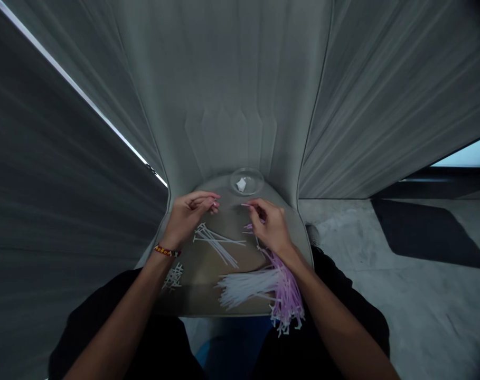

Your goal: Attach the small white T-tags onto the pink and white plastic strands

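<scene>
My left hand point(194, 214) is closed in a pinch above the chair seat; something tiny and pale shows at its fingertips, too small to name. Opposite it, my right hand point(270, 224) pinches a thin pink stick point(245, 205) whose tip points left. Between and below the hands lie several loose thin white sticks point(218, 243) with small flared ends. A large bundle of white sticks point(247, 285) rests nearer to me, crossed by a bunch of pink sticks point(285, 295) with white ends that hangs over the front edge. More pink pieces point(248, 228) lie partly hidden beneath my right hand.
A clear round dish point(256, 182) with a crumpled white piece point(241, 184) stands at the back of the grey chair seat point(192, 303). Small white bits point(173, 277) are heaped at the seat's left. Behind rises the backrest point(232, 79); a dark mat point(425, 232) lies on the floor.
</scene>
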The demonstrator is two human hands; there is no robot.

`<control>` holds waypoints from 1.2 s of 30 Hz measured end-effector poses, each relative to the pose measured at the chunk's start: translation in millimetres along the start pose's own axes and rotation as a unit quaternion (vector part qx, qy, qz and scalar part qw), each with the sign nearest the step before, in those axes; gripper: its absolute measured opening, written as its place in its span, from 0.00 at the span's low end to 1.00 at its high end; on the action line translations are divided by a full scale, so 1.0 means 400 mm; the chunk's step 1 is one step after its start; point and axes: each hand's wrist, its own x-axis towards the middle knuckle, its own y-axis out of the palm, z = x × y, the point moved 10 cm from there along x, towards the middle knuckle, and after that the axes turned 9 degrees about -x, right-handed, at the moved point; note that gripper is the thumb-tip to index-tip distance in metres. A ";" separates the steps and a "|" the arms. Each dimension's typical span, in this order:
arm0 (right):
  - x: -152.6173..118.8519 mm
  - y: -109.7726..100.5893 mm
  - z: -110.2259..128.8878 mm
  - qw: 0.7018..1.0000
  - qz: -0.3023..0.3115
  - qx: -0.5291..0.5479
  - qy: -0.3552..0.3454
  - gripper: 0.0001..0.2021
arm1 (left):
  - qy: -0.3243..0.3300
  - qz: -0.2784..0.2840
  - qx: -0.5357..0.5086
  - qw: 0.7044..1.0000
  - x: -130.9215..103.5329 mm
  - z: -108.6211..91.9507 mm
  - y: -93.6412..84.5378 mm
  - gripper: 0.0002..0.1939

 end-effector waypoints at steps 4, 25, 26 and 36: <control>-0.002 0.003 -0.002 1.000 0.006 -0.002 0.001 0.09 | -0.006 -0.008 -0.021 1.000 -0.016 -0.025 0.005 0.12; -0.006 0.009 -0.017 0.999 0.024 -0.014 0.015 0.10 | 0.068 0.023 0.047 0.996 -0.042 -0.096 0.040 0.07; -0.005 0.009 -0.015 1.000 0.024 -0.015 0.013 0.10 | 0.078 0.023 0.059 0.995 -0.042 -0.101 0.040 0.06; 0.005 0.018 -0.024 1.000 0.026 0.000 0.012 0.10 | 0.043 0.015 0.066 0.997 0.109 -0.013 0.053 0.11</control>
